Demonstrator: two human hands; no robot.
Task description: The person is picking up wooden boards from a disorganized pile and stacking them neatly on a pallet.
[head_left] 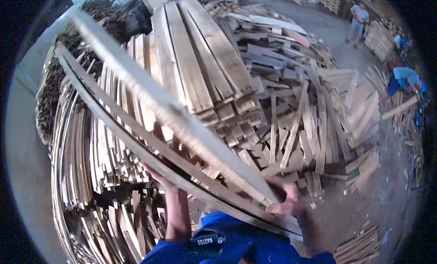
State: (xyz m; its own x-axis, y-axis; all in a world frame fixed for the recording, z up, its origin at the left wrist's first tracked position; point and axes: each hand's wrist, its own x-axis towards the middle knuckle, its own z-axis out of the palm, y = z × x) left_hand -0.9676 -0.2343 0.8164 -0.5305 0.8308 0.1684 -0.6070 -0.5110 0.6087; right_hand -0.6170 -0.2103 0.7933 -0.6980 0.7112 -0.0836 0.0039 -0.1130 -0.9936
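Long wooden boards slant across my front, from the upper left down to my right side. The uppermost is a pale, rough-edged board (175,116), its near end under the fingers of my right hand (291,200), which is closed on it. Below it, with a gap at the far end, run two narrower, darker wooden slats (116,127), converging near my waist. My left hand (160,177) is closed around these slats from below, about mid-length; its fingers are partly hidden behind the wood.
Beyond the boards lies a neat stack of wide planks (193,59). Thin slats (77,159) are piled at the left, and a loose heap of offcuts (296,127) spreads to the right. Two people, one standing (358,20) and one bending (406,79), are farther off at the right.
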